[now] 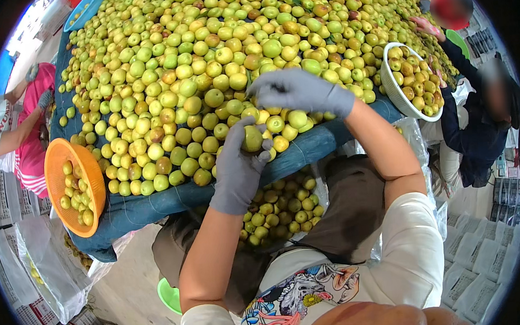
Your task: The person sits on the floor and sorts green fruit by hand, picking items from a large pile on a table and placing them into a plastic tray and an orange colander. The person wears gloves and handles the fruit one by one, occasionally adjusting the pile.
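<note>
A grey glove covers my left hand (242, 166), which is closed around a green jujube (252, 139) just above the table's near edge. My right hand (302, 90), in a matching glove, hovers over or rests on the heap of green-yellow jujubes (166, 96). Its fingers curl downward, and whether they hold a fruit is hidden. Some fruits in the heap show brown or reddish patches. Between my knees, below the edge, lie more jujubes (285, 210) in what seems to be a plastic-lined container.
Blue cloth (155, 209) covers the table and its padded rim. An orange basket (97, 190) tilts at the left corner; a white basket (389, 81) of browner jujubes sits right. One person (29, 118) is at the left, others (471, 118) at the right. Lined cartons (475, 247) stand around.
</note>
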`<act>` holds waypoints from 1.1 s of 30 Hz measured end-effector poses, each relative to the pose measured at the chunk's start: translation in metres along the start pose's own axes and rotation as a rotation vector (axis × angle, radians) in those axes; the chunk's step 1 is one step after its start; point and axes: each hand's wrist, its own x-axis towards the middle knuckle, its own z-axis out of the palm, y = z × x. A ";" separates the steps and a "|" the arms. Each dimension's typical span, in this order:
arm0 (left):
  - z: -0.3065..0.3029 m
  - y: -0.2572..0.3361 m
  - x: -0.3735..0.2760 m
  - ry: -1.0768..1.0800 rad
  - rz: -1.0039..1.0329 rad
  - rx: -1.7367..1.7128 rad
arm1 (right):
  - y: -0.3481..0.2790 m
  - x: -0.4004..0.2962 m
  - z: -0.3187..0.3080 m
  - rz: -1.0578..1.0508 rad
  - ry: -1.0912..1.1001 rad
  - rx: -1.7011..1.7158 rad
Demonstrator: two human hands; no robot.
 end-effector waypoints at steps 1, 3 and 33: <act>0.002 0.001 -0.002 0.027 -0.015 -0.007 | 0.015 0.004 -0.007 0.040 0.102 -0.036; 0.014 0.006 -0.008 0.084 -0.039 -0.019 | 0.055 0.022 -0.032 0.197 0.194 -0.148; -0.009 0.004 -0.002 0.109 0.142 0.032 | 0.044 0.024 -0.032 0.092 0.059 -0.571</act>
